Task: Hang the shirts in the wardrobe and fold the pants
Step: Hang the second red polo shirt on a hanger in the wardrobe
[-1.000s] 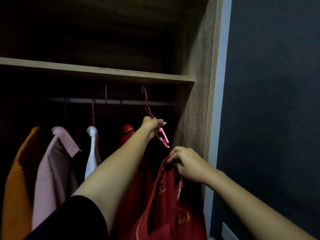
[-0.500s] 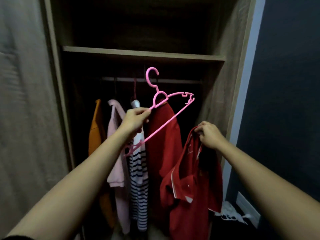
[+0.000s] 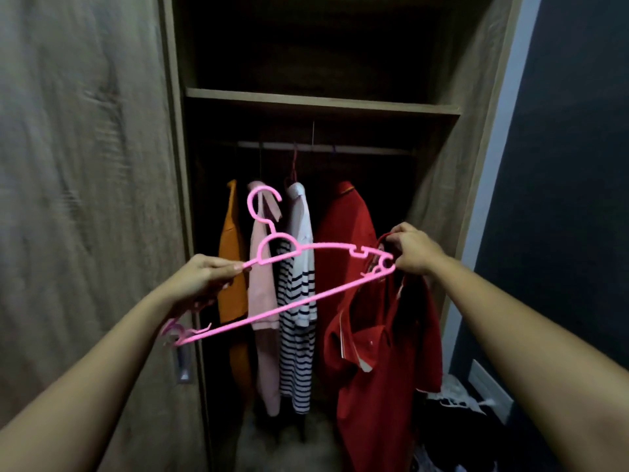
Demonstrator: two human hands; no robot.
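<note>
The left hand is gripping a thin pink plastic hanger by its left shoulder, with the fingers curled closed around the slim moulded arm. The hanger is tilting, its left end low near the forearm and its right end higher. Its round open hook is pointing up in front of the hanging clothes.

The right hand is pinching the collar of a red polo shirt, its fingers bent tight on the fabric. The hanger's notched right tip is sitting just beside that collar, right under those fingers; whether it is inside the neck opening cannot be told. The soft knit shirt is drooping in loose folds below the hand, showing a pale trim line along one edge, in front of the right half of the open wardrobe.

The wardrobe is showing matte wood-grain board, with a flat shelf above a pale round rail. On the rail four shirts are hanging side by side: an orange shirt, a pale pink collared shirt, a white shirt with dark stripes and a second red shirt. A wood-grain door with a small metal handle is filling the left. A crumpled whitish cloth is lying low on the right against a dark wall.
</note>
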